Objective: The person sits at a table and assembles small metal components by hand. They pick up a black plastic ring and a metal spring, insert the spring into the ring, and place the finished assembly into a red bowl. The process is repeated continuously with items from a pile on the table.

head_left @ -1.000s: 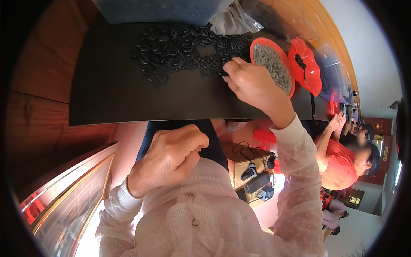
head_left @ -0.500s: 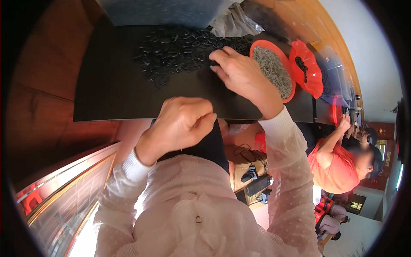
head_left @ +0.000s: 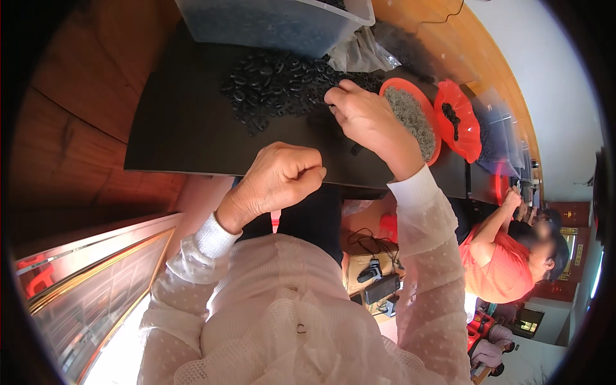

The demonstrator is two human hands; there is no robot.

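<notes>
My left hand (head_left: 277, 179) is closed in a fist, thumb against the curled forefinger, just over the front edge of the black table (head_left: 173, 138). Whatever may be inside it is hidden. On the table my right hand (head_left: 366, 115) is bent palm down at the near right side of a pile of small black ring-like plastic pieces (head_left: 276, 83). Its fingers curl together, and their tips are too hidden to show what they hold. Close to the right of that hand stands a red bowl (head_left: 431, 122) full of small grey metal-looking pieces (head_left: 409, 110).
A wavy red dish (head_left: 467, 128) with a few black pieces lies farther right. A big translucent bin (head_left: 282, 32) and a crumpled plastic bag (head_left: 362, 51) stand behind the pile. A co-worker in an orange-red shirt (head_left: 497, 263) sits at the right. Cables and devices (head_left: 382, 289) rest below the table.
The view has shifted, bringing more of the bin into sight. My right hand's fingers have curled in closer together at the pile. My left hand stays a fist.
</notes>
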